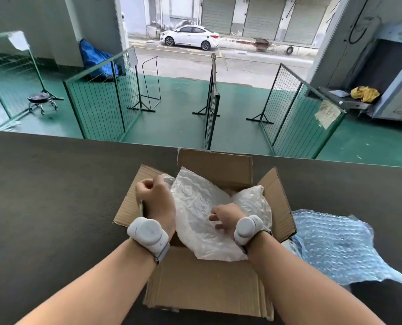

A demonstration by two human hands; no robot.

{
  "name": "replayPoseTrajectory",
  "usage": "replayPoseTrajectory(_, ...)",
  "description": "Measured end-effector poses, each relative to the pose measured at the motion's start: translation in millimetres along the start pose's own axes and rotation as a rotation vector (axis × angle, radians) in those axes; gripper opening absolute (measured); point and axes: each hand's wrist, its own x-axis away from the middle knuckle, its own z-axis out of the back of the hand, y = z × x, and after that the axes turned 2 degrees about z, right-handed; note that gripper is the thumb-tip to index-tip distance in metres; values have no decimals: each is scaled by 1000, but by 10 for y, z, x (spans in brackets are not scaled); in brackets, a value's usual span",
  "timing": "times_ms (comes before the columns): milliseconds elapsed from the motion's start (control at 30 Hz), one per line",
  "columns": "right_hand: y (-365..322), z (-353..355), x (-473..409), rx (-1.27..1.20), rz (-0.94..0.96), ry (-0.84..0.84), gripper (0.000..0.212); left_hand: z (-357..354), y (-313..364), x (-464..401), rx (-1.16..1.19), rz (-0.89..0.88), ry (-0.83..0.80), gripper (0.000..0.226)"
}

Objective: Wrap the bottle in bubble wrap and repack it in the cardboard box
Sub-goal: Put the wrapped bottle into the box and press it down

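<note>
Hands inside open cardboard box (207, 289) — left hand (156, 202) and right hand (225, 218) both clutching white bubble wrap (195, 207), flaps splayed outward.

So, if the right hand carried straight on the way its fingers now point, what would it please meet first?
The right hand points left across the open cardboard box, over the crumpled white wrapping. Its fingers already seem to touch that wrapping. Beyond it, probably the left hand, though depth is unclear.

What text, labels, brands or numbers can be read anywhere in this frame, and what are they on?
None can be read.
Paper sign on the right wire fence: handwritten marks, too blurred to read.
Paper sheet on the middle fence: no legible text.
Cardboard box: no print visible.
White car outside: plate not visible.
</note>
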Motion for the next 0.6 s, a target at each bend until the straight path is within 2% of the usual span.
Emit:
replayPoseTrajectory(67,-17,20,23,-65,-73,-52,26,-83,68,-24,-14,97,-252,17)
replayPoseTrajectory(133,-56,71,-23,-129,-43,-52,21,-205,147,60,-150,273,-498,19)
replayPoseTrajectory(233,-98,161,-38,-199,9,22,15,-344,36,88,-519,389,-655,41)
replayPoseTrajectory(300,-36,252,-35,-202,-30,18,21,-429,-104,64,-707,429,-661,61)
replayPoseTrajectory(367,79,322,-23,-198,-88,-9,31,-462,-277,25,-718,495,-623,70)
replayPoseTrajectory(467,252,399,-6,-115,-131,-27,45,-408,-492,-90,-632,459,-520,69)
replayPoseTrajectory(533,374,428,-87,-27,-79,-14,50,-333,-618,-168,-551,434,-501,64)
replayPoseTrajectory(600,526,434,-178,-46,-83,43,56,-313,-743,-259,-461,421,-507,57)
